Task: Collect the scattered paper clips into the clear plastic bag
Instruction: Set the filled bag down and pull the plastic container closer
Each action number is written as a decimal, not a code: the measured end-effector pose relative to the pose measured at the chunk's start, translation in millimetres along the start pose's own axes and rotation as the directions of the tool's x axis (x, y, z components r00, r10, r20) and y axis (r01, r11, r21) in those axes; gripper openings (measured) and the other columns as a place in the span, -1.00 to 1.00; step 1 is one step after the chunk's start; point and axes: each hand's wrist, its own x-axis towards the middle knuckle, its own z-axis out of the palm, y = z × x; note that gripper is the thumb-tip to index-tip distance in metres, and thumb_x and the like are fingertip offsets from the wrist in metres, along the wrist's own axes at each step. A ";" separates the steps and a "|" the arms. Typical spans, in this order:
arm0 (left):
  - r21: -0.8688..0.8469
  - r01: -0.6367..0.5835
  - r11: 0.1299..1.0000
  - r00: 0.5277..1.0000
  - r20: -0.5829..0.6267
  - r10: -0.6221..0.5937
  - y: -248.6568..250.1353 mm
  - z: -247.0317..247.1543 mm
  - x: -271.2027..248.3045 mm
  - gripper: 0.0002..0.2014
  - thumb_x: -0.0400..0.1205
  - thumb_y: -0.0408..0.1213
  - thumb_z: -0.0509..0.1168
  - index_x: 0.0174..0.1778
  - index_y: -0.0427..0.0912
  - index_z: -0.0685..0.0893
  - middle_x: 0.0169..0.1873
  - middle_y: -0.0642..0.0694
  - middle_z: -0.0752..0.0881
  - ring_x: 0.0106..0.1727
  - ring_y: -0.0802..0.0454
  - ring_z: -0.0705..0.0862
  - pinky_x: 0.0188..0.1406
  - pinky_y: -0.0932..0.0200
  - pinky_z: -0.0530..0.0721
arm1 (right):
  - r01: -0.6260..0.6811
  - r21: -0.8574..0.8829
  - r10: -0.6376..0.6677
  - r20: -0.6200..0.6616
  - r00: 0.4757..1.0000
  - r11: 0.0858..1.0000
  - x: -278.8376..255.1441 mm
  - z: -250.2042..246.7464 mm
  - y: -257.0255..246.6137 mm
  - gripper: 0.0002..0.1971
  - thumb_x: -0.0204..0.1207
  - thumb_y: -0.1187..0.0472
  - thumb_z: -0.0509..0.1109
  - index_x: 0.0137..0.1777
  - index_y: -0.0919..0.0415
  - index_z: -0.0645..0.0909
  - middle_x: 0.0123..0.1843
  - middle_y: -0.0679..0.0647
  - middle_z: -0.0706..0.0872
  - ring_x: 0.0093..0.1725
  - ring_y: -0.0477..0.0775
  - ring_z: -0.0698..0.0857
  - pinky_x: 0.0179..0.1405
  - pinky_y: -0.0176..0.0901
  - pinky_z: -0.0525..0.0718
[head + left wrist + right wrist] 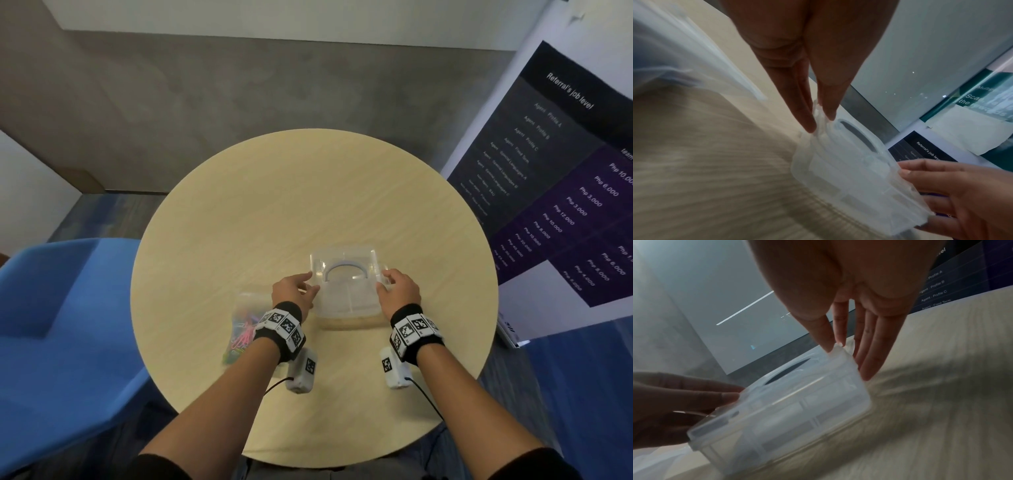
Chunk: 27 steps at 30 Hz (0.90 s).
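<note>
Paper clips (241, 334) are lying bunched inside the clear plastic bag (245, 318), which is resting on the round table (274, 205) just left of our left wrist. We are reaching both arms forward over the table. Our left hand (294, 291) is pinching the left edge of one clear plastic box (347, 291) between thumb and fingertips (809, 125). Our right hand (399, 291) is pinching the box's right edge with thumb and forefinger, the other fingers (869, 366) lying straight down its side. The box is sitting tilted, handle end away from us. We are counting one bag, one box and two hands; the clips are too blurred and tangled to count, and our left wristband is covering part of the bag. Both wrist views are smeared, so what the box is holding we cannot tell.
</note>
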 end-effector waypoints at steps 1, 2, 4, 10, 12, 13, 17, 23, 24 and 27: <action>-0.006 0.007 1.000 1.000 0.000 -0.007 1.0 -1.2 0.5 -0.61 0.52 -0.25 0.52 0.28 -0.07 0.72 -0.14 -0.03 0.76 -0.31 0.01 0.81 -0.13 0.03 0.84 | -0.010 0.005 0.009 0.009 1.000 1.000 0.4 0.6 -0.3 -0.72 0.53 0.20 0.40 0.25 0.14 0.62 0.09 0.17 0.74 0.12 0.22 0.70 0.12 0.00 0.67; -0.006 0.015 1.000 1.000 -0.001 -0.015 2.2 -2.5 0.5 -0.62 0.50 -0.24 0.54 0.24 -0.06 0.73 -0.18 -0.03 0.77 -0.32 0.01 0.82 -0.13 0.03 0.84 | -0.019 0.005 0.018 0.017 1.000 1.000 0.4 0.7 -0.3 -0.69 0.53 0.20 0.40 0.27 0.11 0.58 0.02 0.17 0.76 0.08 0.24 0.72 0.08 0.00 0.69; -0.003 0.037 0.999 0.999 -0.027 -0.037 4.7 -4.8 0.9 -0.62 0.44 -0.20 0.58 0.17 -0.01 0.70 -0.23 -0.03 0.79 -0.32 0.04 0.82 -0.13 0.05 0.82 | -0.061 0.027 0.060 0.029 0.998 0.998 3.2 -1.3 1.3 -0.50 0.49 0.18 0.42 0.42 0.00 0.42 -0.04 0.16 0.77 0.03 0.24 0.72 -0.01 -0.05 0.67; -0.096 0.213 0.972 0.977 0.009 -0.214 8.9 -11.8 4.5 -0.58 0.33 -0.17 0.66 0.08 -0.16 0.79 -0.14 -0.07 0.84 -0.18 0.08 0.84 0.13 0.04 0.77 | -0.299 0.193 0.256 0.219 0.942 0.935 14.6 -12.4 5.7 -0.97 0.34 0.13 0.56 -0.23 -0.01 0.81 -0.23 0.00 0.83 -0.10 0.10 0.81 0.05 0.04 0.78; -0.091 0.231 0.969 0.972 -0.014 -0.233 12.7 -11.8 4.0 -0.63 0.34 -0.19 0.65 0.03 -0.17 0.81 -0.16 -0.09 0.85 -0.17 0.07 0.83 0.12 0.07 0.77 | -0.311 0.234 0.258 0.232 0.938 0.921 16.2 -8.0 13.1 -0.90 0.31 0.08 0.59 -0.41 -0.06 0.80 -0.31 -0.02 0.84 -0.17 0.10 0.83 -0.03 0.08 0.81; -0.070 0.228 0.971 0.972 -0.034 -0.231 14.0 -10.4 3.9 -0.65 0.35 -0.19 0.64 0.02 -0.18 0.81 -0.16 -0.10 0.85 -0.14 0.05 0.83 0.13 0.08 0.77 | -0.320 0.269 0.264 0.225 0.938 0.908 16.6 -5.4 15.0 -0.92 0.30 0.04 0.60 -0.38 -0.08 0.80 -0.31 -0.04 0.84 -0.19 0.08 0.84 -0.03 0.07 0.81; 0.058 0.168 0.984 0.982 -0.096 -0.162 15.5 -3.6 2.3 -0.72 0.43 -0.18 0.58 0.01 -0.18 0.83 -0.09 -0.07 0.85 -0.04 0.02 0.78 0.16 0.11 0.73 | -0.276 0.274 0.248 0.134 0.960 0.921 8.6 -5.4 14.4 -0.81 0.38 -0.08 0.55 -0.08 -0.04 0.81 -0.25 -0.11 0.82 -0.19 0.00 0.80 0.03 -0.09 0.76; 0.247 0.048 0.968 0.997 -0.072 -0.031 18.7 0.6 -1.5 -0.79 0.55 -0.25 0.47 -0.43 -0.08 0.77 -0.44 -0.02 0.65 -0.37 0.03 0.56 -0.19 0.32 0.59 | -0.245 0.308 0.225 0.100 0.969 0.919 14.2 -1.1 16.7 -0.70 0.33 0.00 0.60 0.06 0.00 0.79 -0.19 -0.08 0.84 -0.13 0.03 0.81 0.10 -0.04 0.76; 0.264 0.038 0.964 0.997 -0.070 -0.020 19.5 0.4 -3.3 -0.74 0.55 -0.25 0.46 -0.49 -0.12 0.71 -0.45 -0.03 0.63 -0.38 0.02 0.55 -0.19 0.31 0.60 | -0.232 0.271 0.219 0.080 0.973 0.934 14.1 -2.2 14.7 -0.71 0.35 0.02 0.60 0.07 0.02 0.79 -0.17 -0.05 0.84 -0.10 0.03 0.80 0.13 -0.07 0.74; 0.258 0.013 0.966 0.998 -0.069 0.005 17.5 2.1 -4.7 -0.73 0.56 -0.26 0.45 -0.49 -0.01 0.69 -0.40 -0.04 0.61 -0.29 -0.01 0.58 -0.12 0.30 0.56 | -0.152 0.177 0.153 0.012 0.988 0.972 12.1 -5.9 7.2 -0.79 0.42 0.11 0.55 0.01 0.16 0.81 -0.17 0.09 0.84 -0.10 0.12 0.77 0.08 -0.13 0.72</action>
